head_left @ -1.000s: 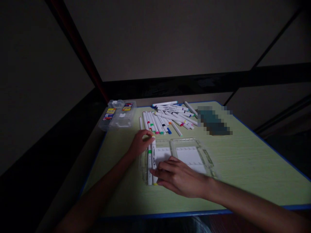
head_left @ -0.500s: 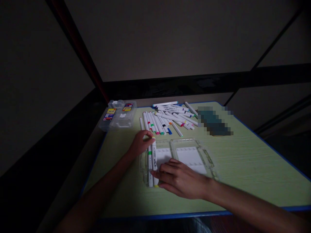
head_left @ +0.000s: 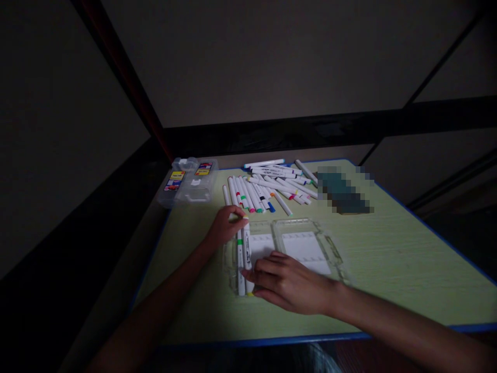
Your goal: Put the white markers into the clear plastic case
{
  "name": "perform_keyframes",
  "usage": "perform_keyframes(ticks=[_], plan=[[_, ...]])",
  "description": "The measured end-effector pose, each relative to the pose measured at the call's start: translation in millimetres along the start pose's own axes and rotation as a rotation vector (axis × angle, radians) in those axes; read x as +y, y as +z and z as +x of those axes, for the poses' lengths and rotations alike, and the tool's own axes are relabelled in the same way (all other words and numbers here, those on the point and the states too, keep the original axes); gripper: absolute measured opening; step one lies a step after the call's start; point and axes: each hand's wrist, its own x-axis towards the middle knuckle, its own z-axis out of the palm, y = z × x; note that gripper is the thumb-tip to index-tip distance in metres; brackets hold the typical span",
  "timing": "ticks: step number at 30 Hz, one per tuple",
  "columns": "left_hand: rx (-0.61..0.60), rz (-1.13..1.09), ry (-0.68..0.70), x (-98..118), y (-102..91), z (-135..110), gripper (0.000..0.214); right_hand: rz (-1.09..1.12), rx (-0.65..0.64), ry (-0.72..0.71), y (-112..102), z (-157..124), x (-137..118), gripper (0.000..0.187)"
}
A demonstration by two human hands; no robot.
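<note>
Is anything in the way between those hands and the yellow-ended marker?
Nothing visible is: the left hand has its fingertips at the far end of the yellow-ended marker, and the right hand reaches over its near part.

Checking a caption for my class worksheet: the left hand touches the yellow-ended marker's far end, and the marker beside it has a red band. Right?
Not quite: the head view shows a green band, not red, on the neighbouring marker. The left hand does touch the far end of the yellow-ended marker.
</note>
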Motion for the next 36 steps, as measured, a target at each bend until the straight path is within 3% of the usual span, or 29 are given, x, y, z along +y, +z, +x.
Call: perform_keyframes(ticks=[22, 27, 33, 36], plan=[[0.004, -0.014, -0.016, 3.6, -2.8, 0.0, 0.005, -0.022, -0.052, 0.015, -1.2, 1.1, -0.6, 0.035], [0.016, -0.007, -0.022, 2.3, -1.7, -0.1, 0.005, -0.106, -0.004, -0.035, 0.6, -0.6, -1.2, 0.036], [0.003, -0.011, -0.010, 1.8, -2.2, -0.2, 0.005, -0.194, 0.106, -0.203, 4.5, -5.2, -0.1, 0.026], [0.008, -0.012, -0.010, 2.1, -2.3, -0.1, 0.005, -0.208, 0.093, -0.230, 4.9, -5.9, 0.4, 0.025]])
